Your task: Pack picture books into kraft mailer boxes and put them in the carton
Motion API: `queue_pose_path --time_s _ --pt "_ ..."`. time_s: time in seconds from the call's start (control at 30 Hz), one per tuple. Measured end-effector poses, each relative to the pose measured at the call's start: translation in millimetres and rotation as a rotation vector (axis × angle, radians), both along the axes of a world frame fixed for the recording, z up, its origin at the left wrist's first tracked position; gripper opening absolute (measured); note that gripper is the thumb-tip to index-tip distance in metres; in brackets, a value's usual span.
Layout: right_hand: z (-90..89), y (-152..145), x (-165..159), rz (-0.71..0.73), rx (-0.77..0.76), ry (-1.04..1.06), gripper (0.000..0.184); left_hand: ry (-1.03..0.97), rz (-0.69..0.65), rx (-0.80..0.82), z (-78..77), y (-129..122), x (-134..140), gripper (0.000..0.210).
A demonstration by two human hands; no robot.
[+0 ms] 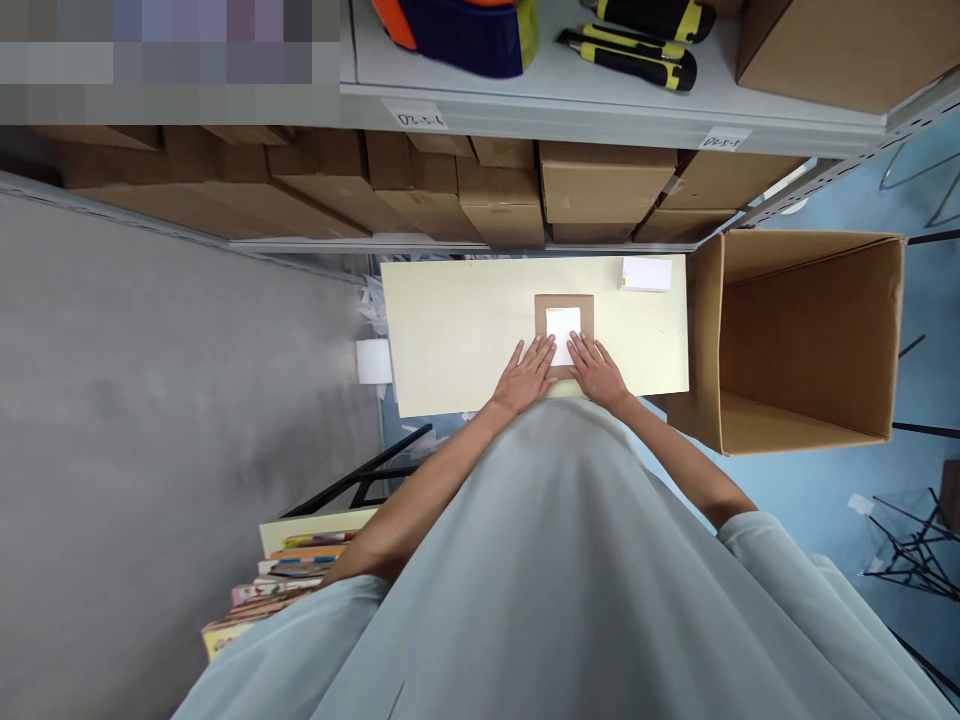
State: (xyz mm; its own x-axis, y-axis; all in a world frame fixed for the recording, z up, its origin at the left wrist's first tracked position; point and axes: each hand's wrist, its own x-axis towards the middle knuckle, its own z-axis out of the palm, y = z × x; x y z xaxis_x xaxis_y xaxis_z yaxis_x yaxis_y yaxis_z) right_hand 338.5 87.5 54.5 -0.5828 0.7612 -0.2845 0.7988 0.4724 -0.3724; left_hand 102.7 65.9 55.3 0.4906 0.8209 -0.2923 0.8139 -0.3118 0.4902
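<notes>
A small flat brown cardboard parcel [541,318] lies on the pale yellow tabletop [457,330], close to its near edge. On its upper face is a white label [563,322] with tiny print that I cannot read. My left hand [526,372] rests flat over the parcel's left side, fingers stretched out and reaching the label's edge. Over the right side lies my right hand [596,368], its fingers extended and its tips on the label. Neither hand is wrapped round anything.
A white box [646,273] sits at the table's back right. Beside the table, a large open carton [810,340] gapes. Shelves behind hold brown boxes [607,185], utility knives [637,60] and a tape dispenser [465,35]. A white roll [373,361] adjoins the left edge; books [285,580] are stacked lower left.
</notes>
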Motion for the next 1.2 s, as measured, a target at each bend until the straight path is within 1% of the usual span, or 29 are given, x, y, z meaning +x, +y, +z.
queue_pose_path --time_s 0.07,0.17,0.3,0.37,0.43,0.47,0.53,0.6,0.63,0.67,0.73,0.8,0.87,0.93,1.0,1.1,1.2 --pt "0.1 -9 10 -0.033 -0.006 -0.007 0.065 0.010 0.034 -0.012 -1.5 -9 -4 0.075" --pt "0.2 -11 16 -0.090 -0.004 -0.003 0.063 -0.007 0.075 -0.011 -0.6 -11 -5 0.075" --pt "0.6 4 -1 -0.121 0.010 0.005 0.064 -0.074 0.100 0.011 0.9 2 5 0.073" --pt "-0.7 15 -11 -0.136 0.006 0.016 0.064 -0.114 0.102 -0.007 -0.9 8 9 0.073" --pt "-3.7 25 -17 -0.165 -0.010 0.041 0.064 -0.164 0.146 -0.043 -4.3 12 12 0.073" --pt "-5.7 29 -19 -0.197 -0.017 0.059 0.065 -0.194 0.203 -0.060 -6.2 13 13 0.072" --pt "-9.8 31 -17 -0.320 -0.033 0.106 0.068 -0.252 0.397 -0.102 -9.7 13 13 0.074" --pt "-13.1 28 -13 -0.489 -0.095 0.158 0.074 -0.292 0.627 -0.203 -11.9 14 13 0.075" --pt "-13.9 25 -11 -0.563 -0.151 0.182 0.077 -0.310 0.711 -0.277 -12.4 14 13 0.073" --pt "-13.9 22 -9 -0.619 -0.213 0.202 0.078 -0.330 0.762 -0.353 -12.3 15 14 0.070" --pt "-10.9 18 -6 -0.666 -0.305 0.232 0.077 -0.366 0.796 -0.457 -10.5 15 15 0.061" --pt "-4.2 18 -6 -0.660 -0.293 0.256 0.071 -0.406 0.814 -0.470 -6.7 15 14 0.053" --pt "4.0 24 -10 -0.626 -0.222 0.289 0.067 -0.473 0.847 -0.438 -1.6 12 9 0.048" --pt "10.9 38 -17 -0.565 -0.154 0.336 0.065 -0.555 0.892 -0.394 3.1 8 -1 0.042" --pt "14.6 59 -31 -0.480 -0.130 0.363 0.065 -0.616 0.968 -0.373 6.2 4 -13 0.039" --pt "15.5 96 -60 -0.346 -0.174 0.313 0.065 -0.714 1.067 -0.446 6.9 0 -29 0.041" --pt "15.2 126 -93 -0.228 -0.205 0.220 0.065 -0.743 1.055 -0.561 4.4 -3 -35 0.042"
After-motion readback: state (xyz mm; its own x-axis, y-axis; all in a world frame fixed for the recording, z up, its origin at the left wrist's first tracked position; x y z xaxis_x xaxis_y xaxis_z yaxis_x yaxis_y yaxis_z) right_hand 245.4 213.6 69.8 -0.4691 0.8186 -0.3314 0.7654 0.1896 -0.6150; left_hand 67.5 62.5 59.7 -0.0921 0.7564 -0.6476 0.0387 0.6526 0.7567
